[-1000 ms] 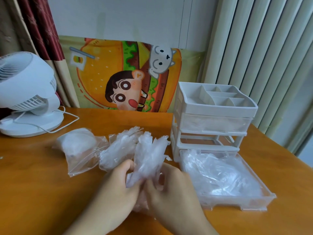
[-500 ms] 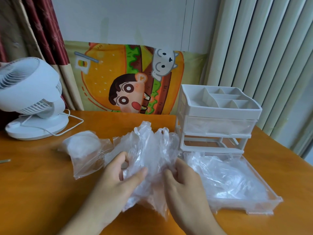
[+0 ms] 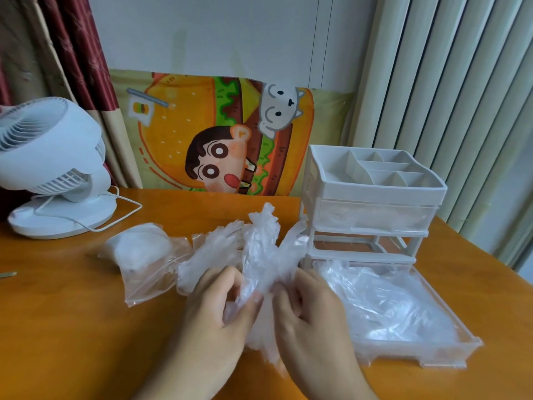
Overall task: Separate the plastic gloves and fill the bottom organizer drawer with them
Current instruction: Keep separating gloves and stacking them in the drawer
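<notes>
A bunch of thin clear plastic gloves (image 3: 265, 249) is held up above the wooden table in front of me. My left hand (image 3: 219, 316) pinches its lower left part and my right hand (image 3: 311, 310) pinches its lower right part, fingers curled into the film. More crumpled gloves (image 3: 386, 301) lie in the clear bottom drawer (image 3: 450, 353), which is pulled out of the white organizer (image 3: 375, 197) at the right.
A clear zip bag (image 3: 144, 255) with white contents lies left of the gloves. A white desk fan (image 3: 49, 166) and its cord stand at the far left. A cartoon burger cushion (image 3: 225, 134) leans on the wall behind. Vertical blinds hang at the right.
Both hands have drawn closer together under the gloves, and the bunch has been bunched narrower and taller than half a second ago.
</notes>
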A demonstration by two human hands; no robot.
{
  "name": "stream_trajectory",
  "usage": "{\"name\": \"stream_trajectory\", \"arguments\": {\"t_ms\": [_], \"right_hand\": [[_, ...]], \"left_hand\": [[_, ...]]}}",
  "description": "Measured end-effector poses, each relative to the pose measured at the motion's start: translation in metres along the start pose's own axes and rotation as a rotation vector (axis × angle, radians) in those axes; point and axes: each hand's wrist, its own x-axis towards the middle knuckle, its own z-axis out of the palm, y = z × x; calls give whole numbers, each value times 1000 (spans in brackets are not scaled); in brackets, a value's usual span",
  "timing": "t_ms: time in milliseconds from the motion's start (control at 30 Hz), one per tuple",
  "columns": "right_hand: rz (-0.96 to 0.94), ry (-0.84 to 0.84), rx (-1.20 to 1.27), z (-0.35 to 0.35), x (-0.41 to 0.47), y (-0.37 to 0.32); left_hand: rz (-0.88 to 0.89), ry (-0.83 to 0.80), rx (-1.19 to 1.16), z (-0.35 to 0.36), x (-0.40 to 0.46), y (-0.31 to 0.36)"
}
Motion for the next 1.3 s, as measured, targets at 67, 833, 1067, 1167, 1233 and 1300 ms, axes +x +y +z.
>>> {"name": "stream_trajectory", "arguments": {"t_ms": [67,833,1067,1167,1233,1300], "right_hand": [[-4,-44,-32,2,-1,3],[267,-173,377,-7,1,-12],[299,-255,626,-11,5,-5],[360,-184,622,-8,6,-3],[404,-156,633,-10,6,-6],[477,-140,699,-11,5,-9]], "left_hand": [[3,-27,-48,2,0,1],[78,-100,-279,10,-6,-6],[177,-138,-358,10,-14,4],[215,-11,-277,13,-10,-1],[215,35,-252,14,-7,-3],[197,82,-231,14,-5,-5]]}}
